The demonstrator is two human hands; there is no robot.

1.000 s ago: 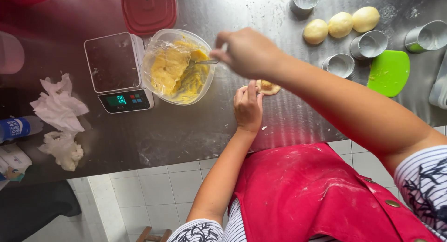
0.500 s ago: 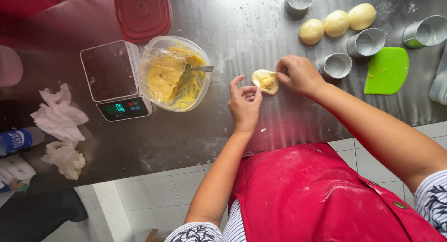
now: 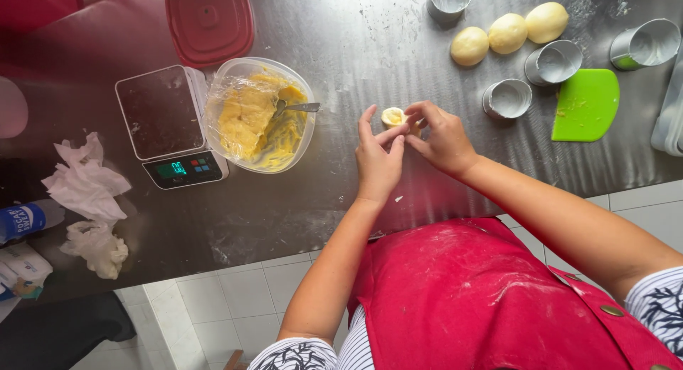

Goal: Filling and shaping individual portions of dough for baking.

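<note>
Over the steel counter [image 3: 341, 28], my left hand [image 3: 377, 160] and my right hand [image 3: 442, 136] meet around a small pale dough piece [image 3: 393, 117] with yellow filling on top. Both hands pinch its edges with their fingertips. A clear bowl [image 3: 260, 114] of yellow filling, lined with plastic film, stands to the left with a spoon [image 3: 299, 107] resting in it. Beside the bowl sits a kitchen scale [image 3: 167, 124] with a lit display.
Three round dough balls [image 3: 509, 32] lie at the back right among several metal cups [image 3: 506, 98]. A green scraper [image 3: 587, 103] lies to the right. A red lid [image 3: 210, 18] is behind the bowl. Crumpled tissues [image 3: 89, 181] and a bottle [image 3: 28, 219] are on the left.
My right hand left the spoon in the bowl and came back to the dough piece. Both hands now close together around it.
</note>
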